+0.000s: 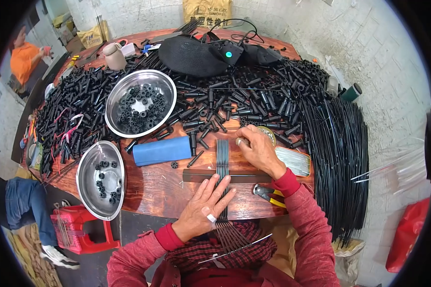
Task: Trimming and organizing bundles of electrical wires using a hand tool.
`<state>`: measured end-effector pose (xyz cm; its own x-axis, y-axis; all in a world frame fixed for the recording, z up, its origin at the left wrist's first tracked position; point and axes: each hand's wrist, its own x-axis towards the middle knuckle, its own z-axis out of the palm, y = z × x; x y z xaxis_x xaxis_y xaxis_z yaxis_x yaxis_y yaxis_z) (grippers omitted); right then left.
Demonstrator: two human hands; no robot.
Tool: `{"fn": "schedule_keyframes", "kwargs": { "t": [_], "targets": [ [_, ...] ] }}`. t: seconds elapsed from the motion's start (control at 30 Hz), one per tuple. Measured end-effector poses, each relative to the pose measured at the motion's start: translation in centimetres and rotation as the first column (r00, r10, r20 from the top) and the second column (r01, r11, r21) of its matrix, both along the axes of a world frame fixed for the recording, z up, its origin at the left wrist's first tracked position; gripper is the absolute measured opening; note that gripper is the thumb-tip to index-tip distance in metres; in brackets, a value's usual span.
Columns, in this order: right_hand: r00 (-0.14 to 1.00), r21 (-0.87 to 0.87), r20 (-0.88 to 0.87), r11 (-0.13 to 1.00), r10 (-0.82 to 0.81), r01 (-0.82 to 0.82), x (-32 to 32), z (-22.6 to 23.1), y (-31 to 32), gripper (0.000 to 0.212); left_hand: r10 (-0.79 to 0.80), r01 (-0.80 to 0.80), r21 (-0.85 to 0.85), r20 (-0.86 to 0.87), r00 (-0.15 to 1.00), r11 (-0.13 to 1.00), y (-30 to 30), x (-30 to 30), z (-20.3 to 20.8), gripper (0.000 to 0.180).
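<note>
My left hand lies flat with fingers stretched and slightly apart, its fingertips on a row of thin dark rods. A pale wrap is on one of its fingers. The rods lie side by side across a dark flat bar and fan out over my lap, where a thin white stick crosses them. My right hand is curled with fingertips pinched together, just right of the rods' far ends. Whatever it pinches is too small to make out. Beside it sits a round tin, partly hidden by the hand.
Pliers and a tray of fine pale pins lie right. Blue block and two metal bowls with black rings stand left. Black tubular parts heap behind; long rods pile right. Another person is far left.
</note>
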<state>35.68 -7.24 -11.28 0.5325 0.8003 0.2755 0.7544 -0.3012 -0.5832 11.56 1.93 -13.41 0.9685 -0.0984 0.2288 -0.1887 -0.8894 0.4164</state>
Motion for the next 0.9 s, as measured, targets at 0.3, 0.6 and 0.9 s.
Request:
{"fn": "schedule_keyframes", "kwargs": {
  "t": [0.3, 0.6, 0.9],
  "targets": [
    [1.0, -0.014, -0.016, 1.0, -0.011, 0.011, -0.1, 0.0, 0.6, 0.013, 0.004, -0.005, 0.026, 0.026, 1.0, 1.0, 0.3, 0.0, -0.1, 0.08],
    [0.999, -0.005, -0.034, 1.0, -0.018, 0.018, -0.2, -0.2, 0.5, 0.013, 0.006, -0.005, -0.042, 0.017, 1.0, 0.999, 0.2, -0.1, 0.2, 0.086],
    [0.998, 0.014, -0.068, 1.0, -0.012, 0.013, 0.0, -0.6, 0.5, 0.013, 0.0, 0.0, -0.117, -0.005, 1.0, 0.993, 0.1, 0.0, 0.2, 0.073]
  ]
}}
